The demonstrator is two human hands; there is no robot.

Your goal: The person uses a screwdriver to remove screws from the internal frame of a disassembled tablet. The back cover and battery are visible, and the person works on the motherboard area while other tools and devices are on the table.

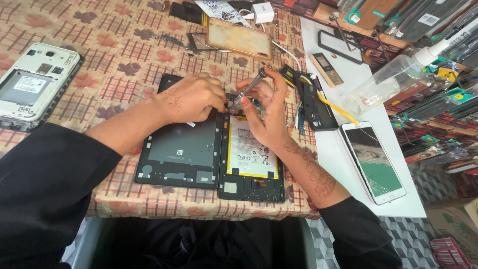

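The right hand point(266, 107) grips a screwdriver point(247, 91), its tip at the top edge of the opened tablet point(251, 154) on the patterned cloth point(119, 65). The left hand point(191, 97) rests closed on the back cover point(179, 149), fingers pressing near the tip. A cracked phone point(373, 162) lies to the right.

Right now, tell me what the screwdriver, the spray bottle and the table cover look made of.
Screwdriver: metal by the look, grey with a dull sheen, held in the right hand.
Spray bottle: clear plastic, see-through body, white nozzle.
Table cover: probably printed cloth or vinyl; leaf-and-check pattern, edge draping over the front.
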